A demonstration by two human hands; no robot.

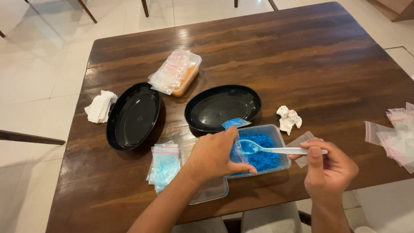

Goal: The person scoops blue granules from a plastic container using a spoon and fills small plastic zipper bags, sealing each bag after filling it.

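Note:
My left hand (212,156) pinches a small clear zip bag (236,139) holding blue grains, held upright over a clear plastic tub (281,142) of blue grains. My right hand (327,166) grips the handle of a clear plastic spoon (267,149), whose bowl sits at the bag's mouth above the tub. A stack of filled bags of pale blue grains (164,165) lies left of my left wrist. The tub's clear lid (211,190) lies under my left forearm.
Two black oval trays (133,115) (222,107) sit on the brown wooden table (302,60). A tub of orange stuff with small bags on it (176,71) stands behind. Folded tissue (100,106), crumpled tissue (289,119), and empty zip bags (399,133) lie around.

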